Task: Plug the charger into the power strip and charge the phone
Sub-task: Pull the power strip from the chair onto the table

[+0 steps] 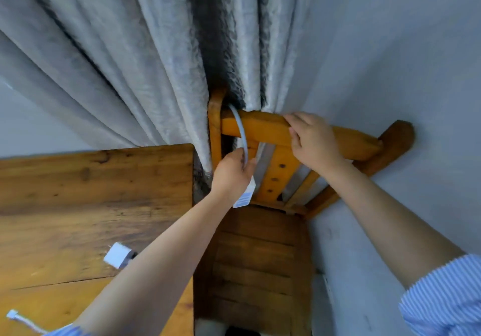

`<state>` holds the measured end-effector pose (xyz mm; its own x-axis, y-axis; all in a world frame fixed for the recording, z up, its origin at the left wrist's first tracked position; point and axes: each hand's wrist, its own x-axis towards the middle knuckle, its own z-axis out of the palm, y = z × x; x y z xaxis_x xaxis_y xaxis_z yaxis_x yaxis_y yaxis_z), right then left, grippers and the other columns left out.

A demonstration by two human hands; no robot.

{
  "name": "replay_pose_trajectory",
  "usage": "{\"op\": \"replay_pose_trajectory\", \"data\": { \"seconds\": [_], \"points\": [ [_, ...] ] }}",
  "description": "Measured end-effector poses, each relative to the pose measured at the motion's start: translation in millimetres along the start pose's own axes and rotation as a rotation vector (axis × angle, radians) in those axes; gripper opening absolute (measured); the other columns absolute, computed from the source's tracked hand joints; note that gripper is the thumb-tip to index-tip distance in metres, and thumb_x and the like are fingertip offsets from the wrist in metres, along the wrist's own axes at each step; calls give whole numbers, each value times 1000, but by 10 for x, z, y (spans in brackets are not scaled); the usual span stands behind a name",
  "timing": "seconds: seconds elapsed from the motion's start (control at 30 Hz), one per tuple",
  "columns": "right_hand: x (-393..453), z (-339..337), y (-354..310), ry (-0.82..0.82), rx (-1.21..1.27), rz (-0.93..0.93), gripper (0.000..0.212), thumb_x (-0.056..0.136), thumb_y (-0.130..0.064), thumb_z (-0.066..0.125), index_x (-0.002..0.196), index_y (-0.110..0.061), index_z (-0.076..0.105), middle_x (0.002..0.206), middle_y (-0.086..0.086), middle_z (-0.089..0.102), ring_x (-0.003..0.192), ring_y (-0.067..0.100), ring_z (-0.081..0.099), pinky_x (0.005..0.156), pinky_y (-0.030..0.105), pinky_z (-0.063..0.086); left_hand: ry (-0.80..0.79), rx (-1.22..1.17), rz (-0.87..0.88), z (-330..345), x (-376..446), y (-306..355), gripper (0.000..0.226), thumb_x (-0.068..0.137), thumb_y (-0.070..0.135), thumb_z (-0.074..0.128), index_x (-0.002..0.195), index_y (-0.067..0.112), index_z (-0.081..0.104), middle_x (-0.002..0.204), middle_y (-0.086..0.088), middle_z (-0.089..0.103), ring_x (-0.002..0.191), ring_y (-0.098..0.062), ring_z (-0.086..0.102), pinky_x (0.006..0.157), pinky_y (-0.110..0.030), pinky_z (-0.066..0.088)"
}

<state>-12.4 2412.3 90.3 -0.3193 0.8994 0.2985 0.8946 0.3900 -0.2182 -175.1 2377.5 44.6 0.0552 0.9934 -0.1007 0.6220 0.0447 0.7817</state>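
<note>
My left hand grips a white power strip by its upper end, in front of the chair back; only the strip's lower end shows below my fingers. Its thick white cord arcs up over the chair's top rail and disappears behind the curtain. My right hand rests on the top rail of the wooden chair, fingers curled over it. A white charger block with its prongs up lies on the wooden table, partly behind my left forearm. The white cable end lies at the table's near left. No phone is in view.
The wooden table fills the left. The chair stands between the table and the grey wall on the right, its seat below my arms. A grey curtain hangs behind the table and chair.
</note>
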Motion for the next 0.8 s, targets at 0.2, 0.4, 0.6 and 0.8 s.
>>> {"op": "replay_pose_trajectory", "data": {
  "seconds": [0.2,0.4,0.6,0.8],
  "points": [
    [-54,54,-60,72,22,32,37,71,11,57,108,8,58,102,29,67,89,43,64,82,53,50,132,-64,-63,-39,-37,11,39,96,20,36,58,28,29,56,4,37,49,-10,35,45,-25,26],
    [-70,33,-164,33,11,106,45,77,6,53,122,5,48,120,26,59,108,40,55,96,50,41,330,-32,11,-488,-117,145,30,97,21,32,67,20,38,58,5,39,50,-9,36,45,-24,26],
    [-132,90,-302,-167,-176,243,62,87,-12,45,139,0,14,149,20,24,138,31,20,117,43,8,471,-130,-16,-827,81,381,29,98,19,29,72,16,44,62,7,42,57,-11,40,53,-27,31],
    [-121,40,-534,-195,-194,326,62,89,-25,42,139,-3,14,151,17,20,140,31,14,116,50,8,416,-86,23,-1159,-72,293,26,97,18,33,77,8,47,58,4,40,56,-17,38,52,-29,30]
  ]
}}
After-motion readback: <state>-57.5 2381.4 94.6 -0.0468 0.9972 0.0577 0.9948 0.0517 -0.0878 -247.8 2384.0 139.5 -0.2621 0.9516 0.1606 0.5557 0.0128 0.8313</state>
